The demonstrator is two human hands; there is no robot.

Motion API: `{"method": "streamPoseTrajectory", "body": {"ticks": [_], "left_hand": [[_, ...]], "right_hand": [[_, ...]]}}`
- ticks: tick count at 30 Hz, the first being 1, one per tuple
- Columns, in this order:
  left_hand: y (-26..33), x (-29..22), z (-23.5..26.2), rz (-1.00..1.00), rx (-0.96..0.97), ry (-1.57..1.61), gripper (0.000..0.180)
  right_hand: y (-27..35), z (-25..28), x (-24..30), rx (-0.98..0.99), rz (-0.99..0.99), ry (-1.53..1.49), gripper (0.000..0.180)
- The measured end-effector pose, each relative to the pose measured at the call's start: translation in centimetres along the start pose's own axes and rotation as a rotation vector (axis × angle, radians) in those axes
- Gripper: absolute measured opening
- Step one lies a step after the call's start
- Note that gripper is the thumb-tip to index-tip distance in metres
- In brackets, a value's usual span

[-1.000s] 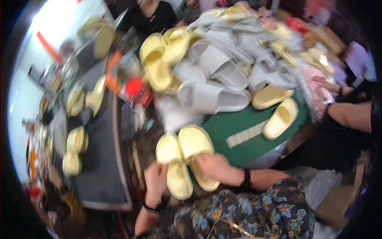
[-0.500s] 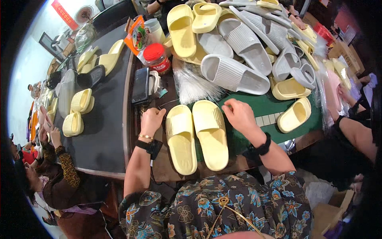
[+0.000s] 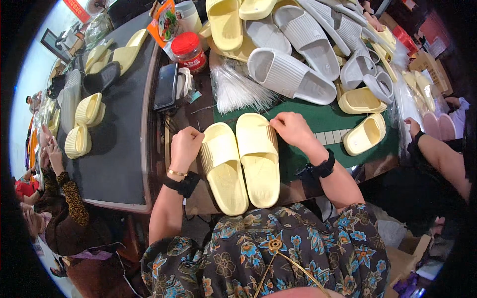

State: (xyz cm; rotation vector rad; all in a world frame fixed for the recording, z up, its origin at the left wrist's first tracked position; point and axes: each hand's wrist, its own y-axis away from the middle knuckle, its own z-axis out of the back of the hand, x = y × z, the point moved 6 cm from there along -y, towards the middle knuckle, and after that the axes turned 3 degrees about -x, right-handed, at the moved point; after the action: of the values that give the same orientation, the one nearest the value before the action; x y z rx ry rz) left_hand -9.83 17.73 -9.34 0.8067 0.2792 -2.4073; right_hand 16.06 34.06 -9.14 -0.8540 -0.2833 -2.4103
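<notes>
A pair of pale yellow slide slippers lies sole down before me, toe ends away from me: the left slipper (image 3: 226,169) and the right slipper (image 3: 258,161). My left hand (image 3: 186,148) is closed beside the left slipper's toe end, fingertips pinched at its outer edge. My right hand (image 3: 294,130) pinches at the outer side of the right slipper's strap. Whatever either pinch holds is too small or hidden to make out. Just beyond the slippers, a bundle of thin white plastic strips (image 3: 241,92) rests on the table.
Grey and yellow slippers are heaped at the back, a grey slipper (image 3: 293,77) in front. One yellow slipper (image 3: 365,135) lies at right. A red-lidded jar (image 3: 189,53) and a phone (image 3: 165,88) stand left of the strips. Co-workers' arms show at both sides.
My view has shifted slightly. My right hand has come inward against the right slipper's strap. The left slipper has turned a little, its toe end leaning left; my left hand stays pinched beside it.
</notes>
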Motion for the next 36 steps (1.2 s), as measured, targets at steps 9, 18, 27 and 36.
{"method": "streamPoseTrajectory", "body": {"ticks": [9,18,27,36], "left_hand": [[-0.1,-0.1,-0.5,-0.059,-0.017,-0.027,0.021],[-0.1,0.4,-0.5,-0.025,0.004,-0.007,0.022],[1.0,-4.1,0.5,-0.244,-0.048,0.013,0.015],[-1.5,-8.4,-3.2,-0.298,0.298,0.169,0.016]], "right_hand": [[-1.9,0.2,0.6,0.061,-0.082,0.116,0.035],[11.1,0.0,7.4,0.403,0.419,0.070,0.018],[12.9,-4.4,7.9,0.117,0.712,0.214,0.011],[11.0,-6.1,7.5,-0.038,0.511,0.355,0.037]]}}
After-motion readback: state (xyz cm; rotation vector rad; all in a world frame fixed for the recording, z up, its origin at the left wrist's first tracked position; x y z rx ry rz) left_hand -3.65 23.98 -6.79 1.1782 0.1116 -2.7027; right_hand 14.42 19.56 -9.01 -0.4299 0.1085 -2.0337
